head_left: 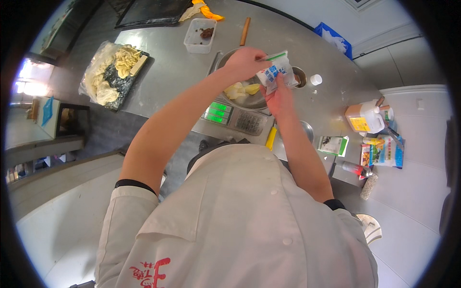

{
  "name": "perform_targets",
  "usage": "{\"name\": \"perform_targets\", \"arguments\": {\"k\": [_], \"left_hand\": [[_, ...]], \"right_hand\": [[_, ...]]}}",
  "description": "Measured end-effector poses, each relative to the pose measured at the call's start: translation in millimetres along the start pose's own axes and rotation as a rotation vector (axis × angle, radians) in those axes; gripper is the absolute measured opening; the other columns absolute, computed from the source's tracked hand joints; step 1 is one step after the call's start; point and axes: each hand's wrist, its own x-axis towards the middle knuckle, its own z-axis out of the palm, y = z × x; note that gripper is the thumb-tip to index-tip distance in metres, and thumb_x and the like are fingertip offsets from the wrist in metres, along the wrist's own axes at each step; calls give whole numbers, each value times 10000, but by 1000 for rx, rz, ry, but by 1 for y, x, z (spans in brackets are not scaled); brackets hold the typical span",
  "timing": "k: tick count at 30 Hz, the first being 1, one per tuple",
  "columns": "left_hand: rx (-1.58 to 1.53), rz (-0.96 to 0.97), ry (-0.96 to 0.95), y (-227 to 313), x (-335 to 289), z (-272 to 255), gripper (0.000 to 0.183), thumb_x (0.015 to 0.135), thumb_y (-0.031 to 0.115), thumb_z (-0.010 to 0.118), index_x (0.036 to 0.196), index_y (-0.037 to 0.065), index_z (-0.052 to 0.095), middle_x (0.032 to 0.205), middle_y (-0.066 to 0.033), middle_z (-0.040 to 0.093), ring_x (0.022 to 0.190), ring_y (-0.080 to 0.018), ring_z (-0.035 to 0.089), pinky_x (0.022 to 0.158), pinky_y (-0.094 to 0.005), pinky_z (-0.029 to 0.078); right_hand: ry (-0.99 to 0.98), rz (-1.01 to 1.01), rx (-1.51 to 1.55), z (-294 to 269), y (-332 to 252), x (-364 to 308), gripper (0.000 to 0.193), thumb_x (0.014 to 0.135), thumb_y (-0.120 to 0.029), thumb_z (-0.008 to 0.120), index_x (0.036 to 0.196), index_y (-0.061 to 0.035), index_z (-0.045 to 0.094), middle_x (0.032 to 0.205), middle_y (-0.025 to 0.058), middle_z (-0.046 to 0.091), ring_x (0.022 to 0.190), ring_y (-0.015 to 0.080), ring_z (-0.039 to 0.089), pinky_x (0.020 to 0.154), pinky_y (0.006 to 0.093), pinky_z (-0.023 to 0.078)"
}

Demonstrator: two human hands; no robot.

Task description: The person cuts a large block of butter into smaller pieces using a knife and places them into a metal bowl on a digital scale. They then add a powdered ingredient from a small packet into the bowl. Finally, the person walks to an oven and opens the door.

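Note:
A small white packet with blue print and a green strip along its top edge [277,72] is tilted above the right side of a metal bowl [224,58]. My left hand [245,63] pinches the packet near its upper left corner. From below, my right hand [278,100] grips its lower part, with the thumb across the front. Pale yellow pieces [242,90] lie in the bowl, which rests on a digital scale [248,122] with a lit green display [217,113]. My left hand and forearm hide part of the bowl.
Beyond the bowl are a wooden rod [245,31] and a clear tub with brown lumps [200,44]. Dough pieces sit on a dark tray [126,89] at left. To the right stand a small metal cup [299,77], a white cap [316,79], and a large jug [364,118].

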Motion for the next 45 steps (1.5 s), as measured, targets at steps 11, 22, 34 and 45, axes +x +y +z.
{"name": "perform_targets", "arguments": {"k": [11, 22, 34, 45], "left_hand": [[169, 18, -42, 28, 22, 4, 406, 997, 416, 719, 1045, 17, 781, 841, -116, 749, 739, -262, 693, 716, -408, 560], [62, 27, -13, 32, 10, 2, 403, 1009, 396, 721, 1196, 52, 816, 957, -137, 806, 851, -254, 750, 803, -374, 583], [-495, -171, -46, -50, -122, 5, 389, 1153, 338, 656, 1389, 39, 738, 1208, 14, 751, 1170, -102, 641, 1051, -287, 492], [-278, -770, -430, -199, -223, 6, 393, 1145, 303, 637, 1420, 34, 719, 1322, -82, 750, 1271, -201, 668, 1140, -378, 491]], "right_hand": [[-68, 176, 323, -12, 6, 15, 340, 1167, -427, 582, 1354, -154, 663, 1198, 31, 785, 981, 226, 754, 903, 434, 647], [-116, 208, 288, -20, -7, 9, 330, 1110, -358, 684, 1373, -159, 661, 1239, 24, 782, 1019, 229, 755, 926, 461, 637], [-119, 126, 823, -108, -36, -35, 486, 1069, -439, 694, 1407, -99, 613, 1184, 116, 713, 1086, 294, 724, 930, 442, 642], [-14, -300, 791, -170, -41, -57, 397, 1146, -455, 611, 1408, -157, 633, 1313, 41, 749, 1087, 208, 763, 974, 422, 657]]}}
